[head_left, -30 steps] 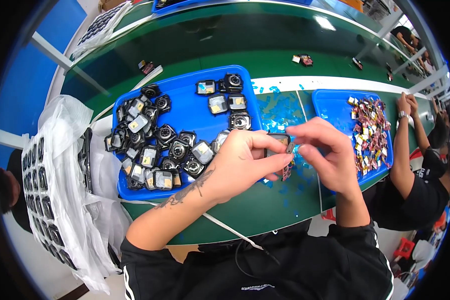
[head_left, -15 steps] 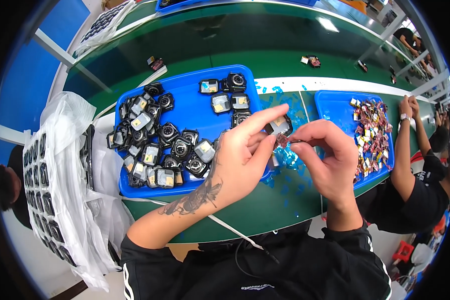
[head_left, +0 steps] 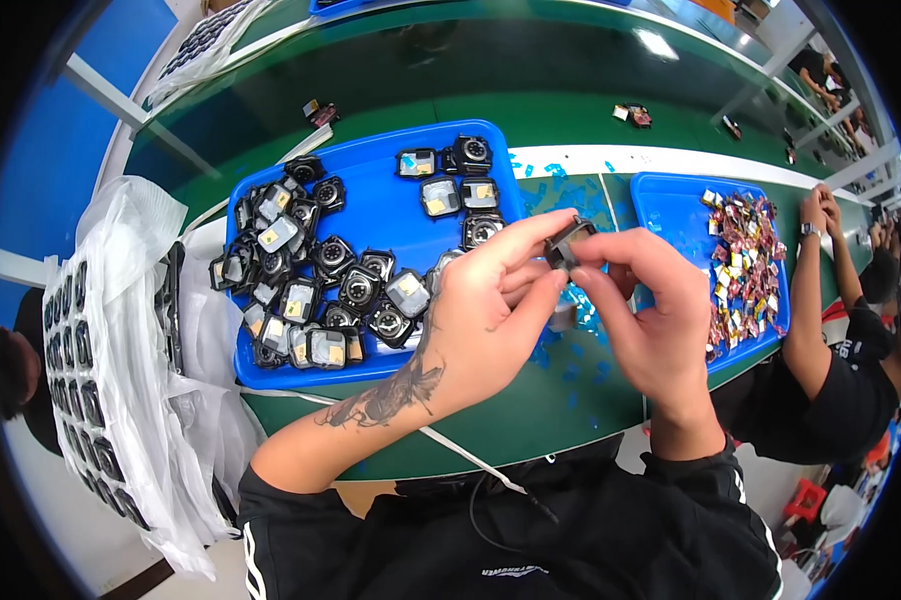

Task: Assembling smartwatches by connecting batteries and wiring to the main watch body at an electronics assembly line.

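Between my two hands is a small black smartwatch case (head_left: 568,243), tilted, with its hollow side partly in sight. My left hand (head_left: 495,305) grips it from the left, fingers stretched behind it and thumb underneath. From the other side my right hand (head_left: 645,315) pinches its lower right edge with thumb and forefinger, which cover part of it. Left of my hands a blue tray (head_left: 370,190) holds many similar watch cases, some backs up with round sensors, others showing grey insides. Small blue film pieces (head_left: 582,310) lie on the table below my hands.
A second blue tray (head_left: 660,210) on the right holds a heap of small copper-coloured and white parts (head_left: 740,270). White plastic-wrapped trays of black cases (head_left: 80,370) stand far left. Loose parts (head_left: 633,115) sit on the green conveyor (head_left: 510,110). A co-worker (head_left: 830,350) sits at right.
The watch case has been raised and tilted between my hands. The small reddish part pinched at my fingertips before is no longer visible. Loose parts on the belt have shifted slightly right.
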Motion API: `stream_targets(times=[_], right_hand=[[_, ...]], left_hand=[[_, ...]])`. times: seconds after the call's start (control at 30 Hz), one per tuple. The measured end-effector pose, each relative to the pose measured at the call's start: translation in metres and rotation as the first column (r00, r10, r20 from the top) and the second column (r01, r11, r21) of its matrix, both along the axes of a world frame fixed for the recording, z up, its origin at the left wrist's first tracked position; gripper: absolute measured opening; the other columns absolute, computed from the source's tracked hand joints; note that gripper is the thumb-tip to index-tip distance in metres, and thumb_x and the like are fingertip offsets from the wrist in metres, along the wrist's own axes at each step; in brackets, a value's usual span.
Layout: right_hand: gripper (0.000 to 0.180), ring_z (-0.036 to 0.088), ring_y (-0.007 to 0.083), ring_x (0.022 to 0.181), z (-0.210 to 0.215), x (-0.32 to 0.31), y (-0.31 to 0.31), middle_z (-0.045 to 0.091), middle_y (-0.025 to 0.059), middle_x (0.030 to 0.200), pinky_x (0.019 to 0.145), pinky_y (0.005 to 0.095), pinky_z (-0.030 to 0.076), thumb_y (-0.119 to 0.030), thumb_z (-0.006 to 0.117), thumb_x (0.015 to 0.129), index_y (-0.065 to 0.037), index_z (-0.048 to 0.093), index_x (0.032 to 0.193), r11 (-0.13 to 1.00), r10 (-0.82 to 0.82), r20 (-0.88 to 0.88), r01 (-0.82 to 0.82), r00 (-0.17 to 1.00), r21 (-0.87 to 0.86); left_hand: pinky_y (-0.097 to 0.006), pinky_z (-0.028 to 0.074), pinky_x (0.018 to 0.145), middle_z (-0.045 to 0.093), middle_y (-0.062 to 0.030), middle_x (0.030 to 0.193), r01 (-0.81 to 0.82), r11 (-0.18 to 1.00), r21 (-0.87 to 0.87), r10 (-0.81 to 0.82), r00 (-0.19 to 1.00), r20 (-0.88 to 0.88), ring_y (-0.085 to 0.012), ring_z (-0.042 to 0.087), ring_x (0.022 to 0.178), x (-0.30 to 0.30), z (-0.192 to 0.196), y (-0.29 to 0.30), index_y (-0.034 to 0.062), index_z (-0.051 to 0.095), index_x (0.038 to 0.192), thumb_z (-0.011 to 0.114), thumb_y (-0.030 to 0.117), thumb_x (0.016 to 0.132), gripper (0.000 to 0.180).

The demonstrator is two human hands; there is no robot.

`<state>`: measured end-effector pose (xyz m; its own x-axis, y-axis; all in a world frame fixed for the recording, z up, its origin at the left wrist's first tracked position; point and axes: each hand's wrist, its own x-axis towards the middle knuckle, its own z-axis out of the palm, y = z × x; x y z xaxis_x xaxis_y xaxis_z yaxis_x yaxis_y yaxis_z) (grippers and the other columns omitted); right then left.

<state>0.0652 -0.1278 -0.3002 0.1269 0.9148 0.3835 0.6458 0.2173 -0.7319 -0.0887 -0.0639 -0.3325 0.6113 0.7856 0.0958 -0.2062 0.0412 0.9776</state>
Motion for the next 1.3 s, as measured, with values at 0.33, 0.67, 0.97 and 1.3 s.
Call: stream_targets(times=[0.33,0.67,0.97,1.3], right_hand=[[0.017,0.051,0.0061,0.058,-0.005,0.0,-0.006,0.065,0.002,0.078,0.051,0.0219,0.04,0.003,0.073,0.079,-0.003,0.068,0.095,0.998,-0.059,-0.2,0.056,0.978,-0.022],[0.013,0.049,0.0096,0.054,-0.001,0.005,-0.002,0.068,0.0048,0.078,0.049,0.0239,0.038,0.002,0.072,0.078,-0.002,0.069,0.089,0.997,-0.04,-0.098,0.032,0.994,-0.077],[0.009,0.05,0.0106,0.053,-0.003,0.006,-0.002,0.067,0.0052,0.076,0.049,0.0246,0.04,0.002,0.071,0.078,-0.002,0.069,0.086,0.992,-0.048,-0.147,0.029,0.988,-0.126],[0.014,0.043,0.0134,0.052,0.002,0.016,-0.004,0.05,0.0022,0.062,0.048,0.0279,0.035,0.002,0.075,0.07,-0.004,0.063,0.074,0.998,-0.034,0.037,0.036,0.999,-0.041]], left_hand=[[-0.03,0.052,0.093,0.059,-0.0174,0.126,0.091,0.985,-0.147,-0.083,0.995,0.055,-0.0189,0.062,0.111,-0.001,0.008,0.001,-0.0086,0.043,0.137,0.052,-0.008,0.093,0.045],[-0.03,0.053,0.094,0.058,-0.0154,0.128,0.137,0.99,-0.04,-0.139,0.989,-0.057,-0.0177,0.062,0.109,-0.004,0.004,0.004,-0.0068,0.046,0.137,0.053,-0.008,0.093,0.045],[-0.032,0.052,0.096,0.058,-0.0163,0.13,0.134,0.991,-0.012,-0.134,0.988,-0.08,-0.0188,0.061,0.112,-0.004,-0.001,0.002,-0.0071,0.046,0.137,0.052,-0.01,0.093,0.045],[-0.03,0.049,0.097,0.058,-0.0165,0.129,0.206,0.979,0.0,-0.206,0.977,-0.064,-0.0177,0.06,0.112,-0.001,0.008,0.0,-0.0076,0.046,0.137,0.048,-0.011,0.094,0.044]])
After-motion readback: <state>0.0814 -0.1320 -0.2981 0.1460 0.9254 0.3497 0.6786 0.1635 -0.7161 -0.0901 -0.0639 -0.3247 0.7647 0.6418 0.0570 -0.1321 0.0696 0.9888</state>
